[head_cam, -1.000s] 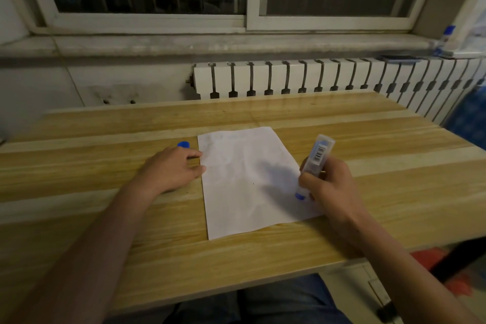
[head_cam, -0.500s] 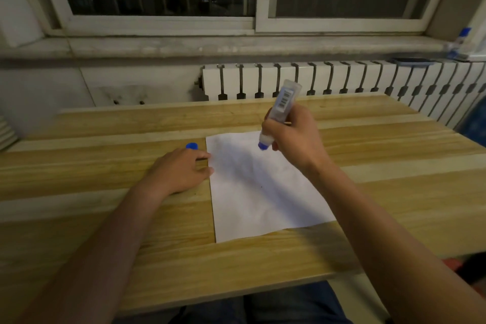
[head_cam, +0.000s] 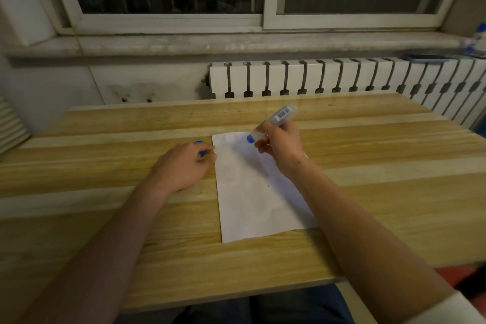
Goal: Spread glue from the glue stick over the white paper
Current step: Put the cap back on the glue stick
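A white paper (head_cam: 252, 192) lies flat on the wooden table (head_cam: 394, 166). My right hand (head_cam: 281, 147) grips a translucent glue stick (head_cam: 281, 114) that tilts up to the right. Its blue tip (head_cam: 250, 138) points down at the paper's far end, close to the top edge; whether it touches is unclear. My left hand (head_cam: 181, 166) rests on the table at the paper's left edge, its fingertips touching that edge. A small blue cap (head_cam: 202, 153) shows between those curled fingers and behind them.
A white radiator (head_cam: 342, 76) and a stone window sill (head_cam: 210, 45) run behind the table's far edge. A dark phone (head_cam: 426, 58) lies on the radiator at the right. My knees sit under the near table edge.
My right hand carried the glue stick from the paper's lower right up to its far end, then leaned the stick further over. My left hand stayed at the left edge.
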A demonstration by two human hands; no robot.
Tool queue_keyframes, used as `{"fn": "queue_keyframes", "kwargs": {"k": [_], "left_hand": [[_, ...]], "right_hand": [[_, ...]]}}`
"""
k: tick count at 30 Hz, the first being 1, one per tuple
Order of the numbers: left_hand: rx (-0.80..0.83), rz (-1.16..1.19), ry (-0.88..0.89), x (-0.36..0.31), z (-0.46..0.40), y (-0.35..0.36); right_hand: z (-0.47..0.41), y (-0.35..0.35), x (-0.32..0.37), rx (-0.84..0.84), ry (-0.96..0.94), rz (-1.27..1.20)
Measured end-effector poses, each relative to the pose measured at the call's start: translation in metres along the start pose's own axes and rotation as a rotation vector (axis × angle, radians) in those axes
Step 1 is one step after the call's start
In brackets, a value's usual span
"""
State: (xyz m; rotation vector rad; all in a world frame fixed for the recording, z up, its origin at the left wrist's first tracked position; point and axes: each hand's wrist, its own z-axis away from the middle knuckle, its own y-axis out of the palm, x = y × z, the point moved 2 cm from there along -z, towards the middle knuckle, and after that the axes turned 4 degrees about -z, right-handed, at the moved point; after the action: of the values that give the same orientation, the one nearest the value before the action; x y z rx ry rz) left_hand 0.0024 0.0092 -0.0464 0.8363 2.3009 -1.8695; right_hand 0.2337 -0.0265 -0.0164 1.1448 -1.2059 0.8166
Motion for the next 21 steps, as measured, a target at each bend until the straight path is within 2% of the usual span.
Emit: {"fn": "queue_keyframes", "kwargs": {"k": [5,8,15,21], "left_hand": [[-0.27,0.101,-0.038,-0.003,0.0,-0.011],[-0.369,0.162,-0.128,0.004,-0.002,-0.013],[-0.199,0.044,-0.192,0.019,-0.011,0.009],[-0.195,0.058,-0.145,0.018,-0.013,0.009]], "right_hand": [[-0.004,-0.008,-0.003,0.011,-0.006,-0.038],[-0.007,-0.015,-0.001,0.005,-0.01,-0.096],[-0.01,-0.019,-0.013,0.017,0.076,-0.222],[-0.01,-0.013,-0.015,0.08,0.1,-0.302]]}}
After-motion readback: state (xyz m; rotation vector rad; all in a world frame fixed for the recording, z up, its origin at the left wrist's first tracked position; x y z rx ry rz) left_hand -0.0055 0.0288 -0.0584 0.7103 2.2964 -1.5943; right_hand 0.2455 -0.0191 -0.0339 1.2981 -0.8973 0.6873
